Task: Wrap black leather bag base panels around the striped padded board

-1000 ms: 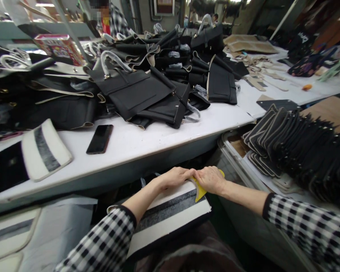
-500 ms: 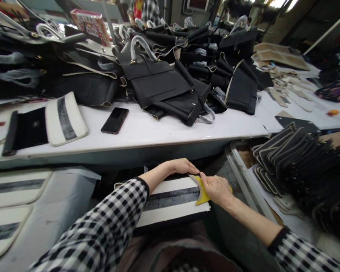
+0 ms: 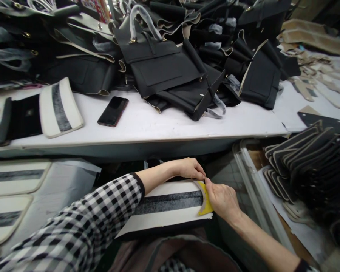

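A cream panel with a dark grey stripe (image 3: 164, 206) lies across my lap, below the table edge. A yellow curved piece (image 3: 206, 204) rests on its right end. My left hand (image 3: 189, 169) pinches the top corner of that piece and the panel's far edge, fingers closed. My right hand (image 3: 223, 198) presses on the yellow piece from the right, fingers curled over it. Both sleeves are black-and-white checked.
A white table (image 3: 164, 126) carries a black phone (image 3: 113, 111), a matching striped panel (image 3: 59, 107) and a heap of black bags (image 3: 164, 71). Stacked dark pieces (image 3: 308, 158) fill a tray at right. More striped panels (image 3: 14, 181) lie at lower left.
The view has tilted down. My right hand slid down and right along the yellow piece; my left hand stayed pinching at the panel's top corner.
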`<state>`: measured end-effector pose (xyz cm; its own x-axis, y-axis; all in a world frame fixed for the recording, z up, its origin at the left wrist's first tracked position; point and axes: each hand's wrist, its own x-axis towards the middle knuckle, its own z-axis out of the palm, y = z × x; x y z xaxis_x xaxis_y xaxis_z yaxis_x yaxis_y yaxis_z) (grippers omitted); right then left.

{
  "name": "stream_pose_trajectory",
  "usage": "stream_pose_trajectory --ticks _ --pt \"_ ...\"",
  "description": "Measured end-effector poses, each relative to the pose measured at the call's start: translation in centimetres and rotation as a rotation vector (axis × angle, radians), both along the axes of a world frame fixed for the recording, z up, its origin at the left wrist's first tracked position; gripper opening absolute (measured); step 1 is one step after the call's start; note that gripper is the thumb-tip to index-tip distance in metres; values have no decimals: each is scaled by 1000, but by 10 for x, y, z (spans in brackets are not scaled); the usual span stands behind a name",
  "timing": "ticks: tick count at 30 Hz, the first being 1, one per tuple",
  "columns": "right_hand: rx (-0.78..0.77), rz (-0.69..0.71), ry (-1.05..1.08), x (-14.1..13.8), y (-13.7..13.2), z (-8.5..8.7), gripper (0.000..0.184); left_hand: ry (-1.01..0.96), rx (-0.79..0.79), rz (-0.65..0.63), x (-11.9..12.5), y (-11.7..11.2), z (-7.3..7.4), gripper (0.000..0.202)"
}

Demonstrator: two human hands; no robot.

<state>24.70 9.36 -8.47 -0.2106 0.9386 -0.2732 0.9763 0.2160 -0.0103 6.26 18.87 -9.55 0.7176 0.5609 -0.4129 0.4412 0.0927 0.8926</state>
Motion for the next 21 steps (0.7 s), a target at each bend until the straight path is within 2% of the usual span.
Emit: stream_pose_trajectory --ticks 7,10,12,14,17,18,21 --pt "70 2 7 5 -2 -13 62 64 215 -90 2 -1 6 27" --pt "132 57 -4 9 1 -16 56 169 199 -97 0 1 12 28" --pt "192 114 14 11 8 -17 52 230 144 -70 -15 4 18 31" --pt "279 124 42 12 19 -16 50 225 96 33 -47 3 25 33" --pt "377 145 57 1 39 -13 51 132 42 404 -119 -18 29 36" --pt "378 193 51 -6 46 -11 52 113 7 601 -145 -29 28 39" --pt "299 460 0 -39 64 -3 53 162 -59 843 -204 -76 15 54"
